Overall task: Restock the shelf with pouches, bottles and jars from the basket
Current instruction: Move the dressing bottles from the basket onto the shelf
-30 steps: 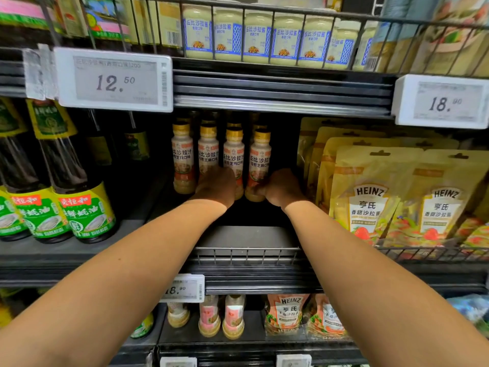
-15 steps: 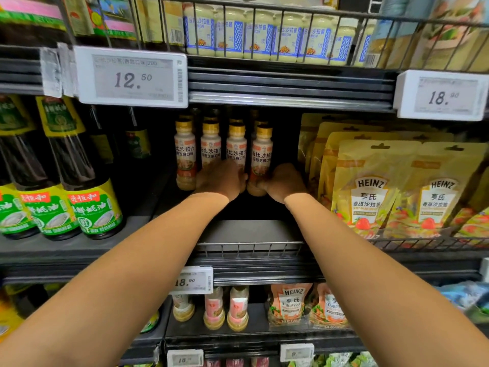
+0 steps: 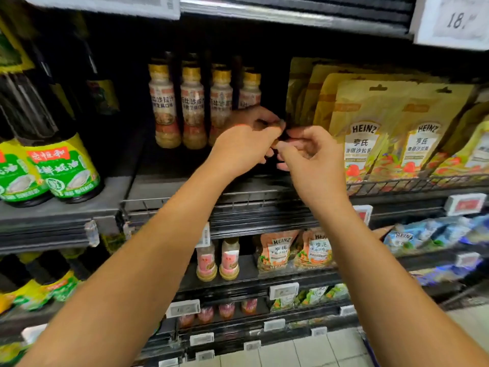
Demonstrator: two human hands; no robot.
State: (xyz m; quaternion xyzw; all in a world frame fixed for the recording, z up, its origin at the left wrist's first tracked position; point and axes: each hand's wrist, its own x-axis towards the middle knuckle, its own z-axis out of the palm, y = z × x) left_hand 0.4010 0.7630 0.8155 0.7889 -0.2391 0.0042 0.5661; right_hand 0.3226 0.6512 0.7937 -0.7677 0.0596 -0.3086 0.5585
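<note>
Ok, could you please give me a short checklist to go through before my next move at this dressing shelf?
1. Dressing bottles upright in their row: ok for the three that are clear of the hands.
2. Fourth bottle seated: cannot tell, the left hand covers its lower half.
3. Hands free: cannot tell. The right hand has curled fingers and meets the left at the fingertips, and the spot between them is blurred.
4. Room on the shelf deck in front of the row: ok, bare.
5. Heinz pouches standing behind the wire rail: ok.
6. Basket within reach: cannot tell, not in view.
</note>
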